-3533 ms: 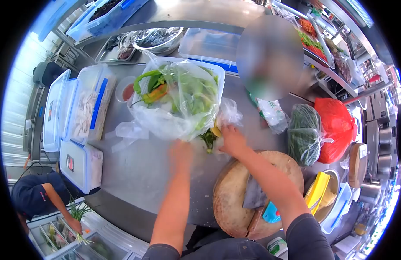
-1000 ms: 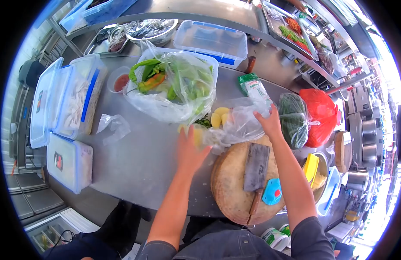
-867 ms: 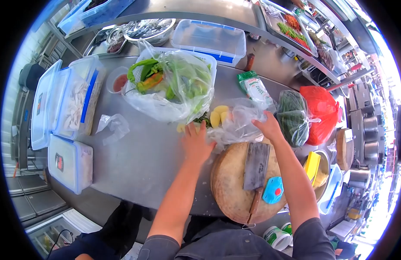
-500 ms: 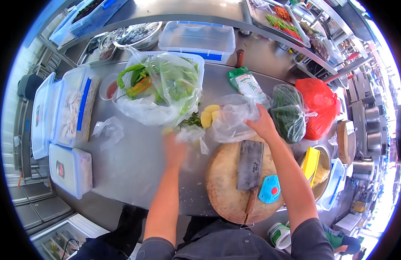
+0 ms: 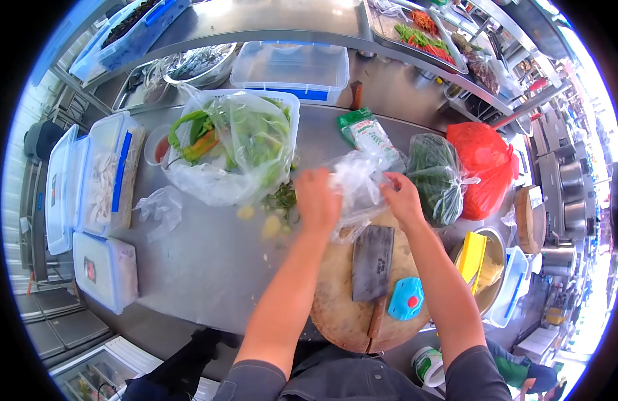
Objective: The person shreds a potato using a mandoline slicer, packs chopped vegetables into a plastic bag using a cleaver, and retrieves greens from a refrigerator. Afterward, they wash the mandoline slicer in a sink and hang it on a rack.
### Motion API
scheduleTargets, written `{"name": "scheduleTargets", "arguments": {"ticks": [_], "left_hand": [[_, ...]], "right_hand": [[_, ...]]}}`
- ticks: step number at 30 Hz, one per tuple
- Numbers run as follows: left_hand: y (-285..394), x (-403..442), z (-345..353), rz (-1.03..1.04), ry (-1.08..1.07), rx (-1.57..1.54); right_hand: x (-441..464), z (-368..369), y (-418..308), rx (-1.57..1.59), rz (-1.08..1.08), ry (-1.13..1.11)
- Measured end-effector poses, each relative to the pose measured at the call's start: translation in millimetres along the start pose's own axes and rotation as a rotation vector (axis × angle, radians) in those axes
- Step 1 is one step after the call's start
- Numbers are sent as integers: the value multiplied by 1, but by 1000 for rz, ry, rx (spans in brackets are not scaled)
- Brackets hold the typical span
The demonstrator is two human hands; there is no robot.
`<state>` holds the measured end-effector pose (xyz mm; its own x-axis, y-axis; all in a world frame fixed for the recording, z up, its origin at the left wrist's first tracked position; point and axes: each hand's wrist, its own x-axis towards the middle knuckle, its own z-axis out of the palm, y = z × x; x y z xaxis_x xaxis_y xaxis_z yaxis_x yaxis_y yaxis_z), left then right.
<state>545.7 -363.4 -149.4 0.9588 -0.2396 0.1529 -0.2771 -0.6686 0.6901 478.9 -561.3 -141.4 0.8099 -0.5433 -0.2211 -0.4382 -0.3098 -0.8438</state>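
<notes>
A crumpled clear plastic bag (image 5: 359,182) is stretched between my two hands, above the far edge of the round wooden chopping board (image 5: 332,294). My left hand (image 5: 318,202) is closed on the bag's left side, its fingertips partly hidden. On the other side, my right hand (image 5: 402,199) pinches the plastic. Left of my left hand, pale yellow slices (image 5: 272,226) lie on the steel table beside green leafy scraps (image 5: 282,198). The board carries a cleaver (image 5: 372,260) with a wooden handle and a blue tool with a red button (image 5: 407,299).
A white basket (image 5: 295,117) holds bagged green vegetables. Right of my hands sit a bag of greens (image 5: 436,177) and a red bag (image 5: 479,167). Lidded containers (image 5: 107,271) stand left. A metal bowl (image 5: 497,291) with a yellow tool (image 5: 472,257) is at right. A shelf (image 5: 269,33) crosses the back.
My left hand has moved right and taken hold of the plastic bag. The yellow slices that were by the bag now lie further left on the table. The view has shifted slightly.
</notes>
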Motion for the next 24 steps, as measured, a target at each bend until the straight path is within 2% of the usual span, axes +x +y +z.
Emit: {"name": "scheduleTargets", "arguments": {"ticks": [2,5,6,8,10,12,13,15,16,18,19,21,22,23,24], "left_hand": [[6,4,43,74,-337,181],[9,1,49,147,-203,72],[9,-1,48,180,-170,33],[-3,-4,-5,246,-90,-274],[-36,-23,-24,-65,-39,-299],[-70,-37,-25,-211,-90,-134],[-75,-35,-16,-209,-93,-133],[-77,-26,4,62,30,27],[-77,-19,17,55,30,23],[-72,5,40,-11,36,217],[-71,16,44,-19,41,211],[-70,30,49,-295,-205,222],[-74,28,49,-299,-207,219],[-80,29,46,-320,-241,93],[-85,30,42,-338,-273,-31]], "right_hand": [[-4,1,-1,6,16,19],[6,0,-3,74,-2,76],[8,-5,0,9,-31,64],[2,-14,3,-54,-47,42],[0,-19,-7,-332,-151,65],[0,-17,-1,-361,-217,105],[0,-17,0,-402,-289,148],[1,-13,-2,-353,-255,116],[1,-11,-2,-305,-223,80],[3,-5,2,-313,-206,107],[5,-3,4,-315,-191,136],[6,-5,10,-375,-185,151],[7,-8,15,-426,-173,170],[10,-13,18,-427,-174,170],[13,-19,21,-372,-104,32]]}}
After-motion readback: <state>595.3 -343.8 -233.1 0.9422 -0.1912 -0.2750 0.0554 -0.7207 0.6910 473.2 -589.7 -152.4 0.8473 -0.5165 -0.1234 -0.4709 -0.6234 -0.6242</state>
